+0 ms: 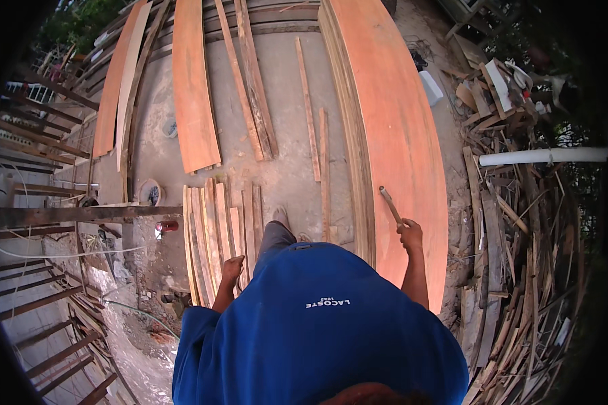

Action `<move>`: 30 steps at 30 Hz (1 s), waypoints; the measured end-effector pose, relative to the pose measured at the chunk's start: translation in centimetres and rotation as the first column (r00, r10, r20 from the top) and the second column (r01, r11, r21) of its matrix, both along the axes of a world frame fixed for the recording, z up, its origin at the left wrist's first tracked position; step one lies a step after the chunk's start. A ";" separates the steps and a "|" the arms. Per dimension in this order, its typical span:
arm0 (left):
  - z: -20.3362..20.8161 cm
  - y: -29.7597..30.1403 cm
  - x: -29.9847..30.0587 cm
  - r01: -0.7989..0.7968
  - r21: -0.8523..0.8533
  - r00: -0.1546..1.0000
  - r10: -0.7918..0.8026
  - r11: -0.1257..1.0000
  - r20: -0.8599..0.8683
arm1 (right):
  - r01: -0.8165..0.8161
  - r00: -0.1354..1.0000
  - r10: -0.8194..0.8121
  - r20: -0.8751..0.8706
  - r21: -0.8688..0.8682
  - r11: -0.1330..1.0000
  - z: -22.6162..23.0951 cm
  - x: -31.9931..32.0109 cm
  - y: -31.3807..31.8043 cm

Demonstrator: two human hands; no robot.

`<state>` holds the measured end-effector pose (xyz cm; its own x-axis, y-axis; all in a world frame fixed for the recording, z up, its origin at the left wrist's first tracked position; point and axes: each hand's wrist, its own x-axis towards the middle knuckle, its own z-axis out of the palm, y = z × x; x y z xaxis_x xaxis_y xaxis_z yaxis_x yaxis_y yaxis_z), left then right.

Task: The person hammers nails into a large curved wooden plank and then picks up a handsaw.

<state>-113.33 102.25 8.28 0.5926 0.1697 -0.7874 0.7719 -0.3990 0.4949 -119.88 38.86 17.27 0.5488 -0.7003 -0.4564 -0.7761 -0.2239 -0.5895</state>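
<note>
My right hand is closed round the wooden handle of a hammer. The hammer's small head points away from me, above a tall stack of reddish plywood sheets on my right. On the other side, my left hand hangs in a fist beside my body. Whatever it may hold is hidden by the fingers. Under and beside that hand lies a row of narrow wooden strips on the ground.
Long plywood pieces and loose battens lie ahead on the concrete. A bucket and a red can stand at the left, near a dark beam. Scrap wood is heaped at the right beside a white pipe.
</note>
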 end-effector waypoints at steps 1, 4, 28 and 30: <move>-0.9 -0.1 0.8 0.014 -0.012 1.000 -0.014 1.000 -0.004 | -0.069 0.996 0.065 -0.060 -0.069 0.995 -0.3 1.6 -0.2; -3.7 5.1 0.2 0.333 0.058 0.937 -0.337 0.941 0.090 | -0.331 0.904 0.270 -0.330 -0.145 0.932 4.9 9.4 3.8; -4.3 -14.6 67.3 0.615 0.257 0.610 -0.656 0.746 0.444 | -0.110 0.564 0.168 -0.809 0.129 0.986 6.1 28.5 -5.9; -3.6 -16.5 69.8 0.625 0.181 0.623 -0.625 0.759 0.470 | -0.246 0.494 0.254 -0.831 0.147 0.958 6.2 32.7 -6.2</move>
<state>-43.55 85.74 4.68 0.8455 -0.3844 -0.3706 -0.0015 -0.6957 0.7183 -87.19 32.70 23.44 0.0632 -0.5916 -0.8037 -0.8200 -0.4899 0.2961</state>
